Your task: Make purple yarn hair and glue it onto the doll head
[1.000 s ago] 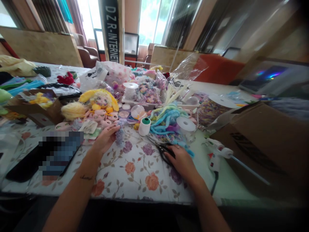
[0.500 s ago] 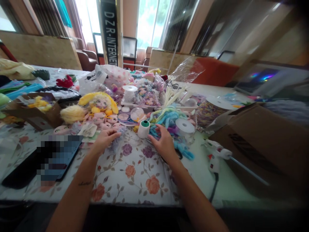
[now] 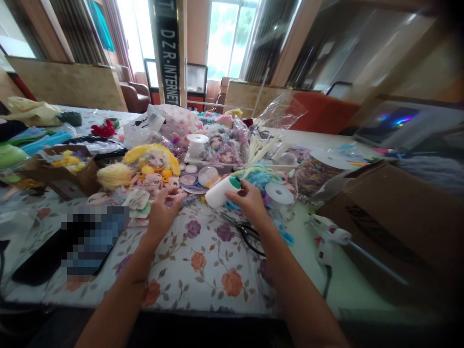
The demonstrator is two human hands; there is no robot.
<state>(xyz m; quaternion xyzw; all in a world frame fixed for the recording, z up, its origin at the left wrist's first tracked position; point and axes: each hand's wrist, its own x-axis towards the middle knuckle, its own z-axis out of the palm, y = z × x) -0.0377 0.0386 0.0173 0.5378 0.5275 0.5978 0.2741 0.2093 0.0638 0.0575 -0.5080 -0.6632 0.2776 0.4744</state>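
My right hand (image 3: 250, 203) grips a white spool of thread with a green top (image 3: 222, 190), tipped onto its side above the floral tablecloth (image 3: 203, 261). My left hand (image 3: 163, 212) rests near a small lilac tuft and several pink doll faces (image 3: 159, 181), fingers curled; what it holds is hidden. Black scissors (image 3: 246, 232) lie on the cloth just below my right wrist. A heap of blue and green yarn (image 3: 253, 176) sits behind the spool.
A yellow-haired doll head (image 3: 152, 157), other doll heads (image 3: 221, 142), clear reels (image 3: 279, 193) and plastic bags crowd the table's middle. A white glue gun (image 3: 328, 237) and a cardboard box (image 3: 391, 212) lie right. A small box (image 3: 54, 166) and a blurred dark object (image 3: 83, 237) are left.
My right hand left the scissors, moved up to the spool and lifted and tipped it. My left hand stayed by the doll faces.
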